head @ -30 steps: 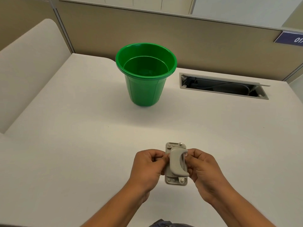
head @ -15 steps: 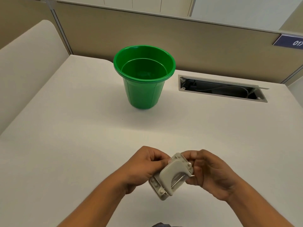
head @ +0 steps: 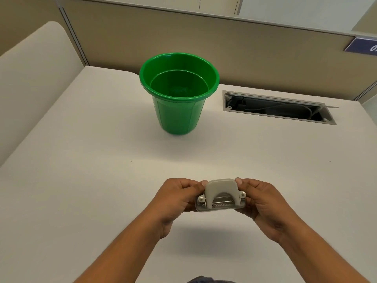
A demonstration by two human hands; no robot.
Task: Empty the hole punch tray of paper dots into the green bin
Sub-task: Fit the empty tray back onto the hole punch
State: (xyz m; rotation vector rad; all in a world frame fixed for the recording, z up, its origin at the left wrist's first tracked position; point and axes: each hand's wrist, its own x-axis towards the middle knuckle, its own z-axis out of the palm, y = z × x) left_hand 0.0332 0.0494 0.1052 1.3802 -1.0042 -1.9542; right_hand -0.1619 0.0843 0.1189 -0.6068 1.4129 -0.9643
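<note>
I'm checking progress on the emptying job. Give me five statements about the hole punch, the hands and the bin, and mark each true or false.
1. Both hands grip the hole punch, the left hand at its left end, the right hand at its right end. True.
2. The hole punch is held directly over the green bin. False: it is held above the desk, well short of the bin.
3. The green bin stands upright. True.
4. The bin is heaped to the rim with paper dots. False: its inside looks nearly bare.
5. The cable slot in the desk lies left of the bin. False: it lies to its right.
</note>
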